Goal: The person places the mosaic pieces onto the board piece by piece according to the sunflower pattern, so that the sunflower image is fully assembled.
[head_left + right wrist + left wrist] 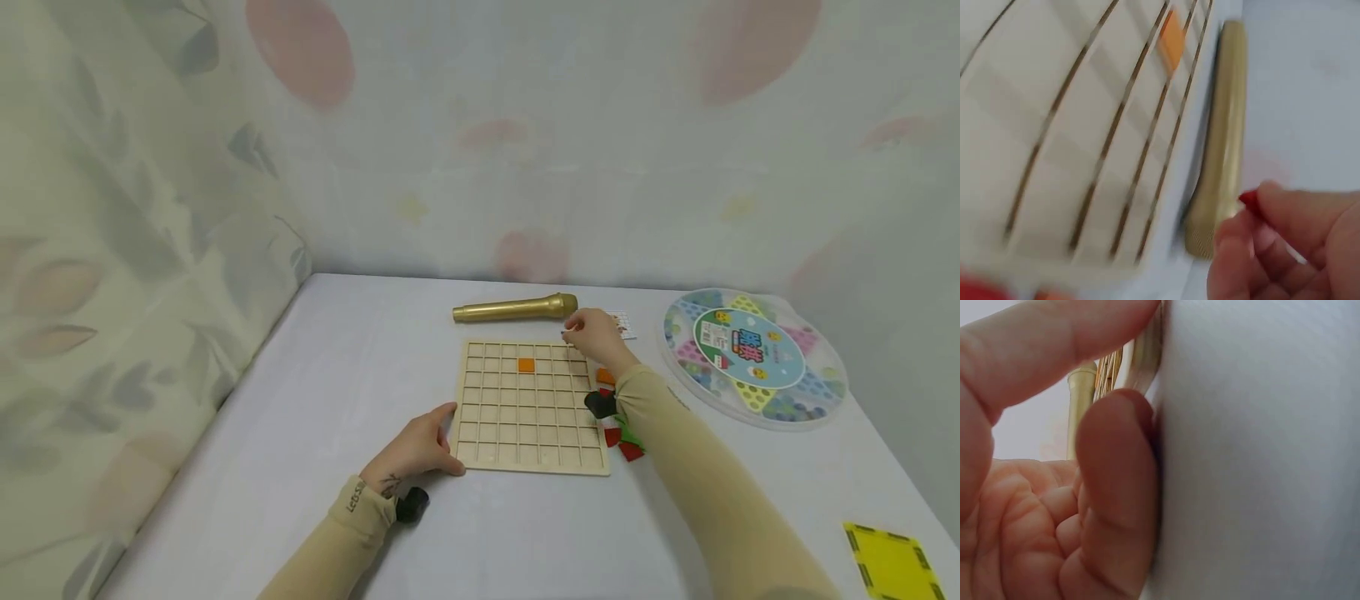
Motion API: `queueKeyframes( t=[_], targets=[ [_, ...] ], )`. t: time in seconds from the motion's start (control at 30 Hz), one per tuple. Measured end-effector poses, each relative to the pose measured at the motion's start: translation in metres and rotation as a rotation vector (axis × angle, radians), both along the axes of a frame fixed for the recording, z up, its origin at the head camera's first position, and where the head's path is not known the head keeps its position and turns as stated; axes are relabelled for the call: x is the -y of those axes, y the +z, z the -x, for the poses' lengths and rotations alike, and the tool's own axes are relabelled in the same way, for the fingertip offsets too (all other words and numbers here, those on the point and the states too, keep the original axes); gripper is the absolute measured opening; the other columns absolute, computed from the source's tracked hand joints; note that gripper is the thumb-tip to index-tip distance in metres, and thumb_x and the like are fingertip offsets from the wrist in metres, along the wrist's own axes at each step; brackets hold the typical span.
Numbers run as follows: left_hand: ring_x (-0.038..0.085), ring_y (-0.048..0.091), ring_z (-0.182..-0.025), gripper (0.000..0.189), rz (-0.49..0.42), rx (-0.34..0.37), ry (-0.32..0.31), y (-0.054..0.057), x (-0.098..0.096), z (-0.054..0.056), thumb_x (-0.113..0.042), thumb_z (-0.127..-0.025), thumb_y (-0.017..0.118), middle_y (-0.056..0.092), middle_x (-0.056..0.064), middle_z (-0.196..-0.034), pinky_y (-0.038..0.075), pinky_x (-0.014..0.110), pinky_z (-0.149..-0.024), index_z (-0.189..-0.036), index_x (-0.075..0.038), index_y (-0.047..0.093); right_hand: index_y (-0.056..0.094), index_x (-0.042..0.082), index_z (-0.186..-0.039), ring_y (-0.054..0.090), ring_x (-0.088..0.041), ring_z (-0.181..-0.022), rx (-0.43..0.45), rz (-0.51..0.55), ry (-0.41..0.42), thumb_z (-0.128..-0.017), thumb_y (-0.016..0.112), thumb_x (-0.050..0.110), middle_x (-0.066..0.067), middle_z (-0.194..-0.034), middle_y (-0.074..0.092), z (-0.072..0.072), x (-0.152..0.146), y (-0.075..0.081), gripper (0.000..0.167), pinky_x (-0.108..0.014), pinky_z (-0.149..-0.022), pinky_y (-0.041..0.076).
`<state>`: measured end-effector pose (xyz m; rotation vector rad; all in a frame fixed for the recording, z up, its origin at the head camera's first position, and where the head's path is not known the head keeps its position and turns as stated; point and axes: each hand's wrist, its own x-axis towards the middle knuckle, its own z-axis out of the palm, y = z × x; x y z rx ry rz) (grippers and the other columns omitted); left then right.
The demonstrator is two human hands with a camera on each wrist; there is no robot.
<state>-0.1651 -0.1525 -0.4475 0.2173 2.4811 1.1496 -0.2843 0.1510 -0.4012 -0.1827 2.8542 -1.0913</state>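
In the head view, a square wooden grid board [506, 422] lies on the table with one orange tile [527, 365] in a cell towards its far side. My left hand [412, 448] rests at its near left corner, thumb and a finger spread along the edge. The left wrist view shows the other fingers bent beside the table surface. Past the board's far right corner, my right hand [596, 335] pinches a small red tile [1249, 199] between thumb and finger. That tile is mostly covered by the fingertips.
A gold microphone [513, 311] lies behind the board. Several red, green and orange tiles [632, 451] lie along its right side, partly under my right wrist. A round Chinese checkers set [750, 350] sits at the right; a yellow square [894, 562] lies at the near right.
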Motion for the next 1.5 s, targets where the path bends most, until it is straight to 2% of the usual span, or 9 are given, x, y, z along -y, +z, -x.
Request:
queueKeyframes(
  t=[0.17,0.27,0.4,0.67,1.07,1.5],
  targets=[
    [0.014,0.048,-0.056,0.103,-0.004,-0.002,-0.016,-0.001,-0.002,0.002,-0.007,-0.058,0.085,0.054,0.006,-0.067,0.040,0.027,-0.051,-0.144,-0.002,0.028,0.066,-0.001,-0.091,0.057,-0.015,-0.065,0.090,0.072,0.152,-0.086,0.062,0.008,-0.013,-0.084,0.065,0.007,0.038,-0.001,0.011,-0.024,-0.058,0.047],
    [0.014,0.048,-0.056,0.104,0.002,-0.001,-0.021,-0.001,-0.004,0.003,-0.008,-0.058,0.085,0.054,0.005,-0.067,0.040,0.027,-0.051,-0.144,-0.002,0.028,0.067,0.000,-0.089,0.054,-0.013,-0.062,0.119,0.033,0.212,-0.083,0.061,0.003,-0.011,-0.082,0.066,0.010,0.054,-0.005,0.009,-0.023,-0.057,0.045],
    [0.014,0.048,-0.055,0.103,0.001,0.005,-0.023,0.001,-0.004,0.002,-0.007,-0.058,0.085,0.054,0.005,-0.066,0.039,0.027,-0.050,-0.144,-0.002,0.028,0.069,0.002,-0.088,0.052,-0.013,-0.065,0.123,-0.060,0.257,-0.081,0.060,0.000,-0.009,-0.086,0.066,0.013,0.068,-0.012,0.012,-0.024,-0.058,0.044],
    [0.014,0.048,-0.055,0.103,0.013,0.003,-0.021,0.002,-0.005,0.002,-0.007,-0.057,0.085,0.053,0.005,-0.066,0.039,0.027,-0.050,-0.143,-0.002,0.029,0.068,0.007,-0.081,0.053,-0.017,-0.076,0.165,-0.186,0.263,-0.080,0.063,0.001,-0.005,-0.089,0.066,0.015,0.076,-0.017,0.008,-0.028,-0.064,0.044],
    [0.015,0.050,-0.055,0.104,0.023,-0.006,-0.029,0.002,-0.004,-0.001,-0.008,-0.057,0.085,0.055,0.006,-0.065,0.041,0.028,-0.050,-0.144,-0.001,0.027,0.068,0.009,-0.077,0.051,-0.014,-0.066,0.160,-0.208,0.278,-0.083,0.064,0.005,-0.002,-0.082,0.064,0.018,0.079,-0.019,0.007,-0.025,-0.057,0.041],
    [0.014,0.049,-0.055,0.101,0.035,-0.019,-0.025,0.004,-0.003,-0.003,-0.008,-0.059,0.084,0.055,0.006,-0.066,0.041,0.028,-0.051,-0.143,0.001,0.028,0.067,0.013,-0.074,0.052,-0.015,-0.072,0.101,-0.292,0.332,-0.081,0.064,0.006,0.001,-0.081,0.064,0.021,0.083,-0.020,0.011,-0.028,-0.061,0.041]
  ],
)
